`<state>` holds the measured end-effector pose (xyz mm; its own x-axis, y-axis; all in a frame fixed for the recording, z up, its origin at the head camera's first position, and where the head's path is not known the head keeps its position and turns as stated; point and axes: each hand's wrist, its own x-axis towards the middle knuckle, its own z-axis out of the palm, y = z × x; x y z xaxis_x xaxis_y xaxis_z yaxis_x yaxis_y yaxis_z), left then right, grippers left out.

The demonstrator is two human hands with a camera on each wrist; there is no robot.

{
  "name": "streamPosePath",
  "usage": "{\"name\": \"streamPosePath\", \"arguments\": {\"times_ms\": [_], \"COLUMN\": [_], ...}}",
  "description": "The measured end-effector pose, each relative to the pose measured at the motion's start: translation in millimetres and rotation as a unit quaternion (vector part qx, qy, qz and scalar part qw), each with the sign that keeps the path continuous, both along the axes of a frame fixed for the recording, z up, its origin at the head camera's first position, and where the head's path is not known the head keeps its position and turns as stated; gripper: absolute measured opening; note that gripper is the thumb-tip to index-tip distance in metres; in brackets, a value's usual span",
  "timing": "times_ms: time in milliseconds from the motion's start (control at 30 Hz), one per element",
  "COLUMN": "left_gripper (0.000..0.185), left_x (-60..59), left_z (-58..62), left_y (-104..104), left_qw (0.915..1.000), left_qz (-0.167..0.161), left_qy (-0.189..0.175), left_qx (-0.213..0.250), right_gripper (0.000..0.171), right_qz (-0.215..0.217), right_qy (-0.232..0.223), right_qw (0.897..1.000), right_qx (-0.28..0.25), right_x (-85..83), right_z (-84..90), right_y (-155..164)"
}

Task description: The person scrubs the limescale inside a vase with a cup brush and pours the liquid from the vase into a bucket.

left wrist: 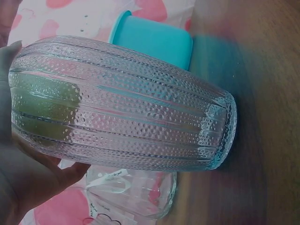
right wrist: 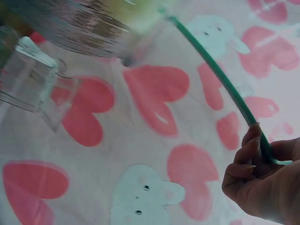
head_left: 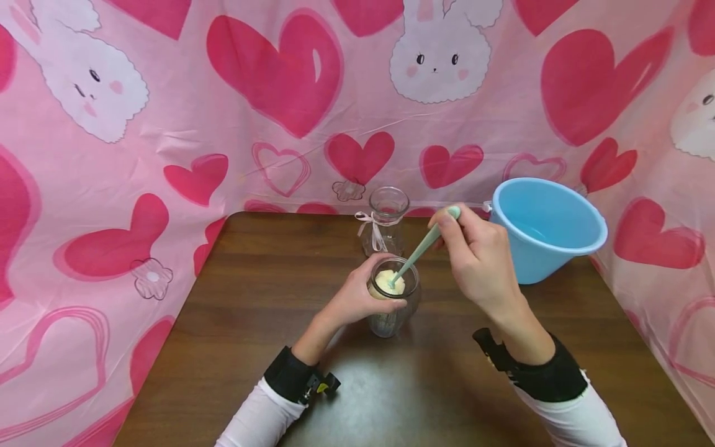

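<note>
The left hand [head_left: 357, 298] is wrapping its fingers and thumb around the upper part of a dotted glass jar [head_left: 393, 304], which is standing upright on the desk [head_left: 251, 298] about midway between the left and right edges, a little toward the far edge. In the left wrist view the palm [left wrist: 23, 183] is pressing against the jar [left wrist: 122, 103] near its mouth, and the glass is showing ribs and rows of small bumps. A pale yellow sponge [head_left: 386, 282] is sitting inside the jar's mouth.

The right hand [head_left: 477, 261] is pinching the top of a green stick [head_left: 424, 245] between curled fingers; the stick is slanting down to the left, with its lower end reaching into the jar at the sponge. The right wrist view is showing the fingers [right wrist: 248, 154] closing round the stick [right wrist: 220, 77].

A clear bottle [head_left: 385, 220] with a white ribbon is standing just behind the jar, near the far edge. A blue bucket [head_left: 544, 226] is sitting at the far right corner.
</note>
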<state>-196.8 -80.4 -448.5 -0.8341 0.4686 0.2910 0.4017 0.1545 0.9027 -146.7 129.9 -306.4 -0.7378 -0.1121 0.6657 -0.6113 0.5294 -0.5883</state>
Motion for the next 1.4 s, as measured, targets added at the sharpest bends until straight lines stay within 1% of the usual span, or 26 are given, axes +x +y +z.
{"name": "streamPosePath", "arguments": {"times_ms": [67, 133, 300, 400, 500, 700, 800, 900, 967, 1100, 1200, 1267, 1333, 1400], "left_gripper": [0.079, 0.079, 0.08, 0.079, 0.078, 0.077, 0.078, 0.079, 0.079, 0.079, 0.079, 0.079, 0.079, 0.079], "left_x": [0.6, 1.1, 2.3, 2.2, 1.8, 2.0, 2.1, 1.8, 1.8, 2.4, 2.6, 2.2, 1.5, 1.3], "left_z": [0.1, 0.3, 0.4, -0.7, -2.4, -1.7, -0.6, -0.7, -0.4, 0.1, 0.2, -0.1, -0.3, -0.3], "left_y": [0, 0, 0, 0, 0, -2, -2, -2, -1, -2, -2, -2, -1, -1], "left_qw": [1.0, 1.0, 0.9999, 0.9999, 0.9999, 1.0, 1.0, 1.0, 1.0, 1.0, 1.0, 1.0, 1.0, 1.0], "left_qz": [-0.001, -0.001, 0.003, 0.006, 0.002, 0.0, 0.002, 0.003, 0.001, 0.002, 0.003, 0.002, 0.0, -0.001], "left_qy": [0.004, 0.01, 0.017, 0.016, 0.014, 0.007, 0.004, 0.005, 0.005, 0.006, 0.007, 0.005, 0.006, 0.006], "left_qx": [-0.001, -0.001, 0.0, -0.002, -0.003, 0.005, 0.001, -0.004, -0.003, 0.001, -0.001, -0.003, -0.004, -0.003], "right_gripper": [0.017, 0.016, 0.012, 0.01, 0.008, 0.01, 0.011, 0.01, 0.007, 0.004, 0.003, 0.002, 0.005, 0.009], "right_qz": [0.001, 0.002, 0.025, 0.03, 0.021, 0.011, 0.013, 0.021, 0.032, 0.061, 0.071, 0.07, 0.069, 0.067], "right_qy": [-0.001, -0.001, 0.002, 0.001, 0.005, 0.032, 0.047, 0.047, 0.044, 0.03, 0.015, 0.012, 0.028, 0.054], "right_qw": [1.0, 1.0, 0.997, 0.996, 0.996, 0.999, 0.999, 0.999, 0.998, 0.995, 0.992, 0.992, 0.993, 0.992], "right_qx": [0.002, 0.012, 0.069, 0.088, 0.081, 0.031, 0.014, 0.018, 0.034, 0.077, 0.099, 0.102, 0.097, 0.089], "right_x": [-1.6, -4.1, -10.1, -9.7, -5.9, -1.3, -1.7, -4.0, -7.2, -14.3, -15.9, -15.3, -13.6, -11.4], "right_z": [-4.7, -13.7, -42.5, -52.3, -46.8, -13.0, -3.7, -9.0, -19.8, -47.7, -58.1, -56.3, -48.6, -38.0], "right_y": [-2, -5, -15, -18, -15, -2, 1, -2, -5, -16, -21, -20, -17, -13]}}
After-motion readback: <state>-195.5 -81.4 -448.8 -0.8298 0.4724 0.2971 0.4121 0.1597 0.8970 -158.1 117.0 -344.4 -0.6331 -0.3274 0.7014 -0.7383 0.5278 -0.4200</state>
